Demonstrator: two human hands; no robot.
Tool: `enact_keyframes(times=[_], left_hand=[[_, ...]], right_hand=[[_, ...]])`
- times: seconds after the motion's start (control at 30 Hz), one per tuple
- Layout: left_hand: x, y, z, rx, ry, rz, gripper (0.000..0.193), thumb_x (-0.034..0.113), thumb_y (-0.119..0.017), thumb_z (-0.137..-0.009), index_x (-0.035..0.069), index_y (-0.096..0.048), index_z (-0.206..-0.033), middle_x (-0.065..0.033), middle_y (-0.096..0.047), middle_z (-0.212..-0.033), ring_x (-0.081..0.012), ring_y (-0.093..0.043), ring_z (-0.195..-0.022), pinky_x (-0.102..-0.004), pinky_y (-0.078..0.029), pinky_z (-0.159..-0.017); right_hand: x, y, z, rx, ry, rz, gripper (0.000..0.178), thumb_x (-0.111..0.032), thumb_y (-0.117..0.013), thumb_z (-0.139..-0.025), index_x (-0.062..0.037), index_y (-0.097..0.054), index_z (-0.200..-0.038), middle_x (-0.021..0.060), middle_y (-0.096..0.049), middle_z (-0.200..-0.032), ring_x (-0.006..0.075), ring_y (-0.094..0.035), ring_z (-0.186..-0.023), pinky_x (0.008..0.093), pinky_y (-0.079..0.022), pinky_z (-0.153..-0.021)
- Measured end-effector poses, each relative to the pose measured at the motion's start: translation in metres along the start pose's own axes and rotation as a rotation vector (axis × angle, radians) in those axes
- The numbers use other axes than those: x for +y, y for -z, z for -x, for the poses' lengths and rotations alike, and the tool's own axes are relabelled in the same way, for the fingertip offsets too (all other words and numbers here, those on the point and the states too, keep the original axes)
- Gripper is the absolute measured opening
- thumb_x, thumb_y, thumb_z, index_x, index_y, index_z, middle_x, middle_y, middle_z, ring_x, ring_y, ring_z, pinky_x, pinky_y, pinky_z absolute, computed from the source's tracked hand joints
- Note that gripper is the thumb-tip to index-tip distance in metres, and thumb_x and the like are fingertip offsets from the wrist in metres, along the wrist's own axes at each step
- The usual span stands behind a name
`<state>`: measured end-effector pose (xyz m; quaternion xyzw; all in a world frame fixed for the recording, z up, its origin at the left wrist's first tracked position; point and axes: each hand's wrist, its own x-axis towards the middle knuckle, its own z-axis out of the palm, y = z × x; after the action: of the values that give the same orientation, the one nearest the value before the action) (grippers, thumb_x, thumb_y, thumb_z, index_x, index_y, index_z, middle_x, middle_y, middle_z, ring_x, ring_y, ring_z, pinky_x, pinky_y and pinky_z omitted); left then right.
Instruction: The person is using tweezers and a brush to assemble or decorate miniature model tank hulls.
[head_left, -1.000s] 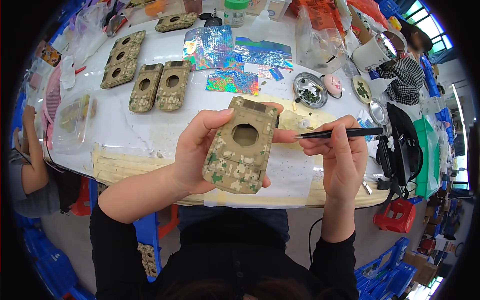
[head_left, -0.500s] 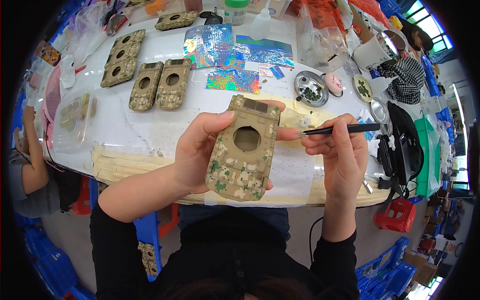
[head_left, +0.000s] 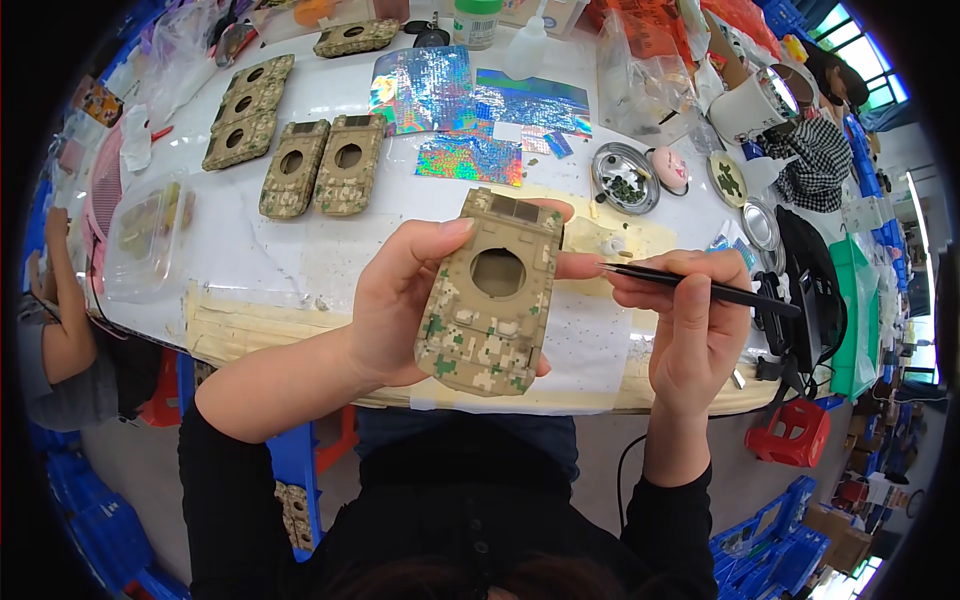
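My left hand grips a tan toy tank hull tilted up toward me. The hull has a round opening and a pixel camouflage pattern in green, brown and pale patches, denser on its near part. One left finger sticks out past the hull's right side. In my right hand are black tweezers, held like a pen. Their tips point left, at or close to that fingertip; whether they pinch a small piece cannot be made out.
More camouflaged hulls stand at the back left. Shiny holographic sheets lie behind my hands. A metal dish holds dark green bits, near a pink round object. At left is a clear plastic box. Another person's arm shows far left.
My right hand has turned, so the tweezers now slope down to the right instead of lying nearly level. The left hand and hull have barely shifted.
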<state>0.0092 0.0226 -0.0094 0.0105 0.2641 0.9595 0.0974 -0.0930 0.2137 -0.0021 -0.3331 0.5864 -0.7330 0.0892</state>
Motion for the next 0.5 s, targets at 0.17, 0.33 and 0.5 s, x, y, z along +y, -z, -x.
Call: enact_keyframes(times=[0.17,0.33,0.5], left_hand=[[0.0003,-0.0157,-0.0023,0.198,0.017,-0.005,0.072,0.046,-0.036,-0.082,0.003,-0.026,-0.138,-0.0302,-0.045,-0.126,-0.0284,-0.066,-0.059,-0.0315,-0.056,-0.052],[0.0012,-0.0168,-0.0018,0.189,0.007,-0.014,0.071,0.046,-0.036,-0.082,0.003,-0.026,-0.138,-0.0301,-0.046,-0.126,-0.0284,-0.066,-0.059,-0.0316,-0.056,-0.052],[0.0011,-0.0163,-0.0022,0.151,-0.011,-0.011,0.072,0.045,-0.037,-0.082,0.002,-0.025,-0.138,-0.0301,-0.044,-0.128,-0.0284,-0.066,-0.059,-0.0317,-0.056,-0.05]], right_hand=[[-0.0001,-0.0012,0.0008,0.0,0.03,-0.004,0.017,-0.013,-0.049,-0.094,0.0038,-0.044,-0.095,0.018,-0.06,-0.088,0.0245,-0.066,-0.077,0.0334,-0.057,-0.07],[-0.0001,0.0009,0.0034,-0.072,0.109,0.062,0.015,-0.008,-0.051,-0.092,0.0044,-0.044,-0.097,0.0199,-0.058,-0.094,0.0251,-0.064,-0.084,0.033,-0.056,-0.075],[-0.0009,0.0039,0.0055,-0.163,0.223,0.167,0.016,-0.003,-0.052,-0.089,0.0046,-0.044,-0.101,0.0222,-0.056,-0.1,0.0274,-0.062,-0.092,0.0337,-0.054,-0.08]])
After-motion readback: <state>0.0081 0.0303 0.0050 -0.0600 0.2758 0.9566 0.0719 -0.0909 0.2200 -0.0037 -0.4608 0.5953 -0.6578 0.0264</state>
